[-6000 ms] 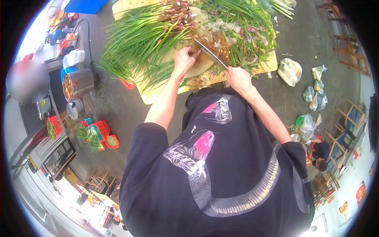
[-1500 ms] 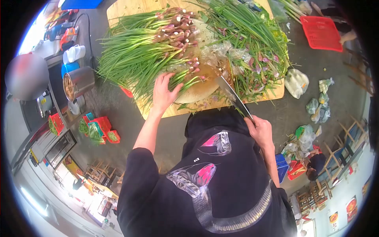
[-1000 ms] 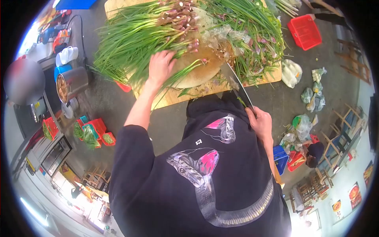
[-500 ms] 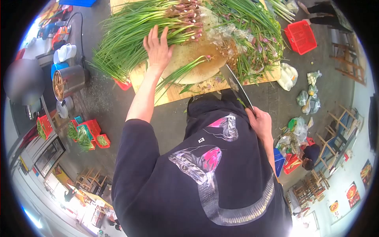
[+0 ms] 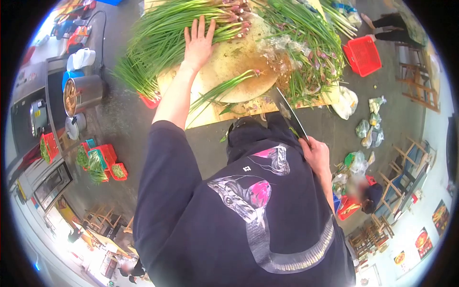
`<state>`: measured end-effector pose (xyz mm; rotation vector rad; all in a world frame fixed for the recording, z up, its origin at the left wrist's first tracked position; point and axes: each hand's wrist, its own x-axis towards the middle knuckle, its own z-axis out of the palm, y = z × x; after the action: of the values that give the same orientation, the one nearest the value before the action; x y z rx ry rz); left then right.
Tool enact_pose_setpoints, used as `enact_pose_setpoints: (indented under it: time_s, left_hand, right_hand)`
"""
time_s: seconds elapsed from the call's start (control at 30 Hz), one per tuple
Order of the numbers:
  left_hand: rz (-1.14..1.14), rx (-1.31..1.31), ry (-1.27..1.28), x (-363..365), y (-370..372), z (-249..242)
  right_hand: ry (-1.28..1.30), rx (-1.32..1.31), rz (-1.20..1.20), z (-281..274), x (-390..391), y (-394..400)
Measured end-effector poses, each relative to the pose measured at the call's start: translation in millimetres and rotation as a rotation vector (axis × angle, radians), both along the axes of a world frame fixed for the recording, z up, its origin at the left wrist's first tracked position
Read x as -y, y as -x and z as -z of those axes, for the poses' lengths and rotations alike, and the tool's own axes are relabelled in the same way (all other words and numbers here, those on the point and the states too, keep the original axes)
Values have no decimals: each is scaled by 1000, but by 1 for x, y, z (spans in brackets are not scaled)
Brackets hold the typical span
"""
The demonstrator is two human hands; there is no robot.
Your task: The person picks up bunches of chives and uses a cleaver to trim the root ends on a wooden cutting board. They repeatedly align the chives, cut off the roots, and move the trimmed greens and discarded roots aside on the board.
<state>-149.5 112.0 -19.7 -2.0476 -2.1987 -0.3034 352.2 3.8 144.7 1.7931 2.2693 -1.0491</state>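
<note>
My left hand [image 5: 198, 50] lies with fingers spread on a big pile of green onions [image 5: 162, 40], whose reddish root ends point right. My right hand [image 5: 316, 154] is closed round the handle of a large knife [image 5: 292, 116]. Its blade points up and away, near the front edge of the table, apart from the onions. One small bunch of green onion [image 5: 224, 87] rests separately on the round chopping board [image 5: 234, 56], between both hands. A heap of leaves and trimmings [image 5: 313, 60] with clear plastic [image 5: 284, 49] covers the right side.
The wooden table [image 5: 203, 117] ends just before my body. A red basket [image 5: 362, 56] stands on the floor at right, near another person's legs [image 5: 394, 28]. White plastic bags [image 5: 346, 103] lie by the table. On the left are a metal pot [image 5: 81, 95] and red crates [image 5: 109, 153].
My left hand has slid slightly away from me and right over the green onions. The knife stays in my right hand in much the same place. The view has shifted a little.
</note>
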Motion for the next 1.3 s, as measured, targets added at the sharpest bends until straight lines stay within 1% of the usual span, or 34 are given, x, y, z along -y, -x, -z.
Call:
enact_pose_setpoints:
  time_s: [0.1,0.13,0.2,0.3,0.37,0.53,0.63,0.73,0.77,0.87,0.9,0.97,1.07,1.1,1.17,1.2,1.3]
  left_hand:
    - [-22,49,17,1,-5,-9]
    - [-26,22,10,5,-9,-11]
    - [2,22,-58,18,-15,-17]
    - [-89,41,-50,35,-25,-24]
    - [-92,59,-63,31,-15,-12]
    - [-111,52,-62,16,-6,-6]
    - [-122,107,-58,15,-7,-2]
    - [-196,114,-41,17,-28,-2]
    - [-191,64,-42,21,-38,-3]
    - [-152,221,-259,63,-86,-43]
    - [-147,315,-224,79,-97,-42]
    - [-135,518,-130,112,-121,-19]
    - [-223,448,-91,135,-139,-7]
    - [-212,457,-149,135,-140,-1]
    - [-191,529,-78,134,-136,7]
    - [-184,557,-50,132,-135,4]
    - [-215,642,-80,128,-138,-7]
  right_hand:
    - [-6,-8,-4,1,-1,-1]
    - [-16,-14,-4,2,-4,0]
    - [-44,-42,-7,2,-4,0]
    - [-45,-38,-2,3,-6,1]
    - [-42,-40,0,2,-10,6]
    - [-54,-46,-17,3,-8,6]
    - [-31,-45,-8,5,-9,7]
    - [-54,-54,-54,11,-16,8]
    - [-70,-67,-70,10,-20,10]
    - [-75,-54,-98,17,-34,13]
    - [-85,-70,-78,18,-37,16]
    - [-117,-87,-76,24,-47,18]
    - [-126,-60,-86,30,-56,10]
    - [-131,-52,-84,31,-60,8]
    - [-118,-49,-77,31,-63,6]
    - [-111,-56,-75,27,-67,7]
    - [-100,-76,-90,33,-79,8]
